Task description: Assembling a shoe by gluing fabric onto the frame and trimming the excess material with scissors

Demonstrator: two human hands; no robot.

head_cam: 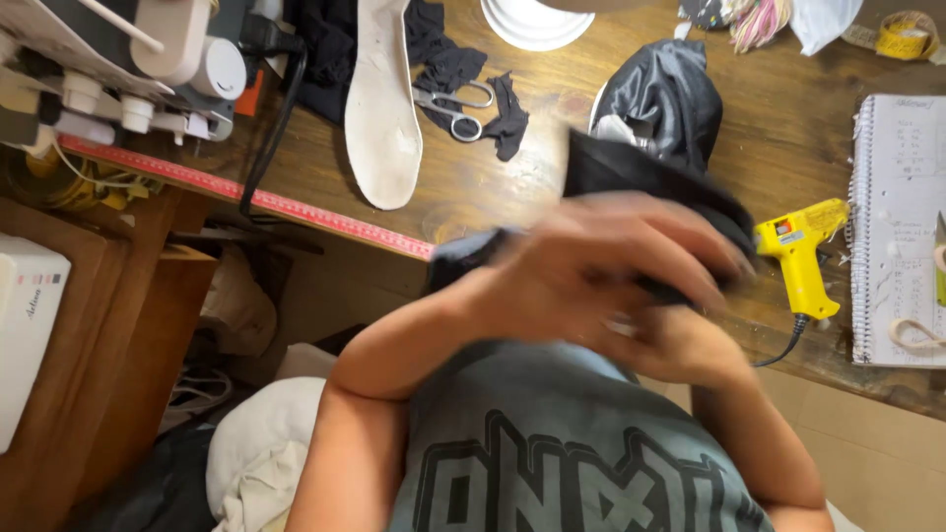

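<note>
Both hands are close to my chest, blurred by motion, closed around a dark black piece of fabric or shoe upper (641, 177). My left hand (601, 261) lies on top with fingers spread over the black piece. My right hand (680, 340) is underneath it, mostly hidden, gripping from below. The black piece sticks out above the fingers toward the table.
A wooden table (788, 118) carries a white insole (379, 108), scissors (455, 108), black fabric scraps (507, 118), a black shiny bundle (665, 89), a yellow glue gun (803, 256), a spiral notebook (902, 227) and a white plate (537, 22). A sewing machine (128, 69) stands at left.
</note>
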